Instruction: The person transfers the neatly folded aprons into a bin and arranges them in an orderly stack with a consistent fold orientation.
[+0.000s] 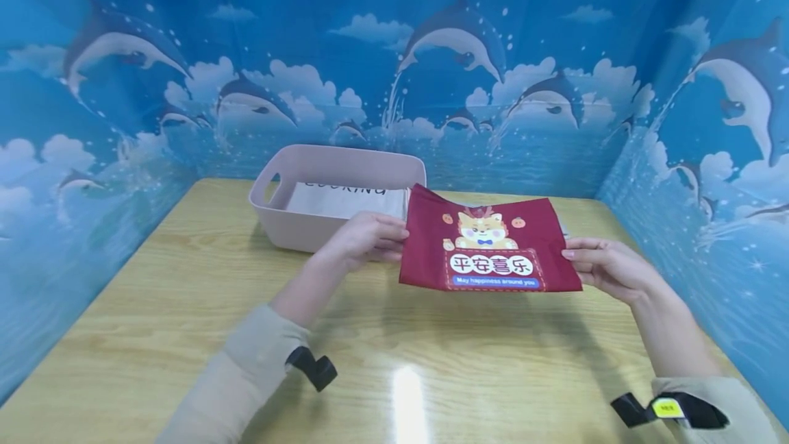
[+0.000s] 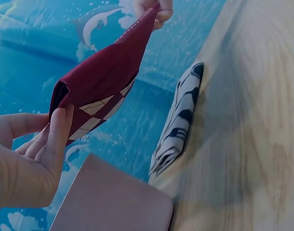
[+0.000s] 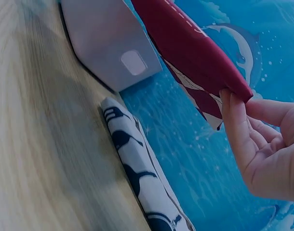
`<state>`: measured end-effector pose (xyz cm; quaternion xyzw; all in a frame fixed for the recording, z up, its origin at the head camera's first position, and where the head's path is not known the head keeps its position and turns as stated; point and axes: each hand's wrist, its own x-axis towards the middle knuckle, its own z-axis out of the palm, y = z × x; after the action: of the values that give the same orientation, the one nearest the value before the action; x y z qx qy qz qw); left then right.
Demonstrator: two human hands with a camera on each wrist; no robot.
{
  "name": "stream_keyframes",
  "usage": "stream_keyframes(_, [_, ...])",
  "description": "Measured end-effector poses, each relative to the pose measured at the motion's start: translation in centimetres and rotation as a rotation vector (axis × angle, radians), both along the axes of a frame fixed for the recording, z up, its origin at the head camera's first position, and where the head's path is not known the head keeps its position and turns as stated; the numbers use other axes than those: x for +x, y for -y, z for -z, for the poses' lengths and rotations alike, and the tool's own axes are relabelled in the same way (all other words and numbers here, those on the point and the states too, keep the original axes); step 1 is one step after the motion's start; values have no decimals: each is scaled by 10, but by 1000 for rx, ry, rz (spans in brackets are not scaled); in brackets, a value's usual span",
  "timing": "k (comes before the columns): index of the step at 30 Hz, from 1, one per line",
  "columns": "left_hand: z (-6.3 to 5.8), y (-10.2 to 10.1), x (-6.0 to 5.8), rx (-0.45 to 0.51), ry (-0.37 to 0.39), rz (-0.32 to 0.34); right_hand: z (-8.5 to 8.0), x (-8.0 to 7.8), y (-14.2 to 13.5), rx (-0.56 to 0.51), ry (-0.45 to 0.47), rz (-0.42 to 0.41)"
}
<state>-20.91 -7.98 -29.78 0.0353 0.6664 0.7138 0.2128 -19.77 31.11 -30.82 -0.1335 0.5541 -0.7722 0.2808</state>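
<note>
A dark red folded cloth [image 1: 425, 245], printed with a cartoon dog and lettering, is held up over the table by both hands. My left hand [image 1: 370, 240] pinches its left edge between thumb and fingers, and my right hand [image 1: 607, 267] pinches the lower right edge. From below, the left wrist view shows the cloth's folded layers and a checked red and cream underside [image 2: 96, 108]. Under and beyond it, a folded white cloth [image 3: 140, 166] with dark utensil prints lies on the table; the red cloth hides nearly all of it from the head view.
A pale pink basket [image 1: 280, 221] with handle cutouts stands at the back left, close to my left hand. Inside lies a white cloth [image 1: 345, 203] lettered "COOKING". Blue dolphin-print curtains [image 1: 345, 53] rise behind and beside the wooden table [image 1: 203, 279].
</note>
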Motion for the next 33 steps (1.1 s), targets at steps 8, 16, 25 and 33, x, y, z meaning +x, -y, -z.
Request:
stream_keyframes(8, [-7, 22, -8, -3, 8, -29, -5, -15, 22, 9, -13, 28])
stream_keyframes(16, [-14, 44, -17, -51, -43, 0, -19, -31, 48, 79, -19, 69])
stream_keyframes(25, [-22, 64, -26, -86, -41, -30, -37, -46, 72, 204, 20, 137])
stream_keyframes(33, [-27, 80, -36, -141, -57, -80, -44, -59, 90, 238, 39, 182])
